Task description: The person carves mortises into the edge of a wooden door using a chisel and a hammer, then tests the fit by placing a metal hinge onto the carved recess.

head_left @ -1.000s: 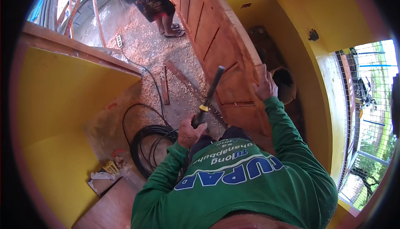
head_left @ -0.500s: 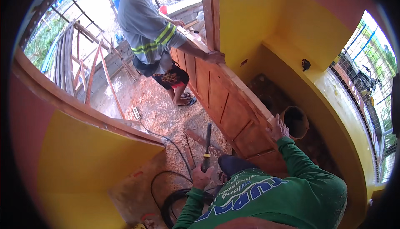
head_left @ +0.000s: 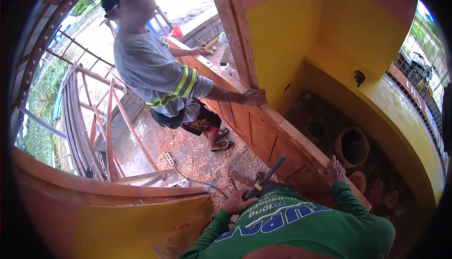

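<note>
A reddish-brown panelled wooden door [head_left: 235, 117] stands on its long edge, its pale upper edge running from far left to near right. My right hand [head_left: 335, 170] grips that edge at the near end, fingers laid over it. Low at the middle, my left hand [head_left: 237, 202] is closed round a long dark tool with a yellow band [head_left: 266, 178], its shaft pointing up and right in front of the door; its kind is unclear. A co-worker [head_left: 150, 65] in a grey shirt with yellow-green stripes stands on the door's left side, both hands on its upper edge.
Wood shavings [head_left: 202, 167] cover the floor, with a power strip [head_left: 170, 159] and cord among them. Timber [head_left: 77, 122] leans at the left. A door frame post [head_left: 235, 28] rises beyond the door. A round pot [head_left: 353, 147] stands at right beside the yellow wall [head_left: 405, 131].
The view has shifted, and the co-worker appears larger and lower. My left hand has brought the tool up and right towards the door, tilting it. My right hand stays on the door's edge.
</note>
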`<state>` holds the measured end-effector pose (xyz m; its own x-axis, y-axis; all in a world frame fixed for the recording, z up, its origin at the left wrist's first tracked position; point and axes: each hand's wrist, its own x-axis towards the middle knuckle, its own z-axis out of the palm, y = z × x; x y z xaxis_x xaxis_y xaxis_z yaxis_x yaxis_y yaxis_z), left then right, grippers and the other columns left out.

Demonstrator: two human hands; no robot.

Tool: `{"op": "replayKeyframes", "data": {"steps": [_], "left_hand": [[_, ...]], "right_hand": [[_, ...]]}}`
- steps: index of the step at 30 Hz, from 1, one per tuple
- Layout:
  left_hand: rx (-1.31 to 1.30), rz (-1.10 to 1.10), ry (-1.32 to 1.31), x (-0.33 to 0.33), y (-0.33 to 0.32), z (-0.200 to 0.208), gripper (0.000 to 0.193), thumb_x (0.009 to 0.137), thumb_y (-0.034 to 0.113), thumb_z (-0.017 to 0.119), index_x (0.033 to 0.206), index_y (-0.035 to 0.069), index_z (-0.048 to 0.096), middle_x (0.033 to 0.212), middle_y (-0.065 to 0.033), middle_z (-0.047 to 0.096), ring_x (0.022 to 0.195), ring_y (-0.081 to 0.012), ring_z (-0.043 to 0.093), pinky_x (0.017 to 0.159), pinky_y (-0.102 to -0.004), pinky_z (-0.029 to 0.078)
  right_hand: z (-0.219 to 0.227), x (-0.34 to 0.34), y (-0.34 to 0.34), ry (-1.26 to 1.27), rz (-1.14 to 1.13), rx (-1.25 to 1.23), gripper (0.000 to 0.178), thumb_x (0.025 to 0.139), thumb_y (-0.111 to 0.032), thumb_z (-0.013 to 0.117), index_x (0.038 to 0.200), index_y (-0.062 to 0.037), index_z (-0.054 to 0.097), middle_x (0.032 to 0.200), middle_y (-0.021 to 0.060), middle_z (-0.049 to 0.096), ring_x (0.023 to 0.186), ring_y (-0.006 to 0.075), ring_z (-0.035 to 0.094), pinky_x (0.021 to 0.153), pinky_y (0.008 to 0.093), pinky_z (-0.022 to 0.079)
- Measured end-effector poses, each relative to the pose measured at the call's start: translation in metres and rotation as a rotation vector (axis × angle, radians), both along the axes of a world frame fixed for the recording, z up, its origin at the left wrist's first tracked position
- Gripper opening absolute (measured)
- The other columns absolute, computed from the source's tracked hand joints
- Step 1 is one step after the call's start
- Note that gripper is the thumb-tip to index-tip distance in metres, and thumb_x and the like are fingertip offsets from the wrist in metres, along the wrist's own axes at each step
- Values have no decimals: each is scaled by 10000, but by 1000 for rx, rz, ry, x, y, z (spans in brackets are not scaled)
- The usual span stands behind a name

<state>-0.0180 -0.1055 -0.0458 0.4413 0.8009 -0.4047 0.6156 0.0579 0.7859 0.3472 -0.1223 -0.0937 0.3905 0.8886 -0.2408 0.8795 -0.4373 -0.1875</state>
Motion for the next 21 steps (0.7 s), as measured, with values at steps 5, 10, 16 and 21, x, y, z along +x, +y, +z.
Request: {"op": "replayKeyframes", "data": {"steps": [5,10,16,21], "left_hand": [[96,-407,-93,15,117,22,357,687,289,662,882,4,571,672,-100,557,603,-128,503,582,-293,423],[196,-589,-150,65,174,71,376,694,227,668,942,-25,542,645,-69,544,581,-115,486,544,-275,419],[32,-877,-150,117,201,59,352,724,160,617,1024,-1,527,735,-69,570,662,-137,522,630,-272,440],[-212,-1135,-174,145,209,37,384,749,77,561,1117,-1,481,853,-81,571,740,-118,515,695,-252,429]], "right_hand": [[15,-4,-12,22,-49,82,837,615,-500,640,1208,9,340,981,156,539,932,321,511,802,434,393],[19,-16,3,-69,-65,240,740,594,-478,634,1136,-22,423,1010,106,536,964,261,488,800,379,372],[12,-86,6,-356,-532,388,596,631,-302,646,1120,-21,453,1172,133,448,1109,282,401,925,438,294],[36,-167,6,-49,-544,854,399,659,-121,627,1029,-6,531,1095,142,503,1041,321,456,901,430,346]]}}
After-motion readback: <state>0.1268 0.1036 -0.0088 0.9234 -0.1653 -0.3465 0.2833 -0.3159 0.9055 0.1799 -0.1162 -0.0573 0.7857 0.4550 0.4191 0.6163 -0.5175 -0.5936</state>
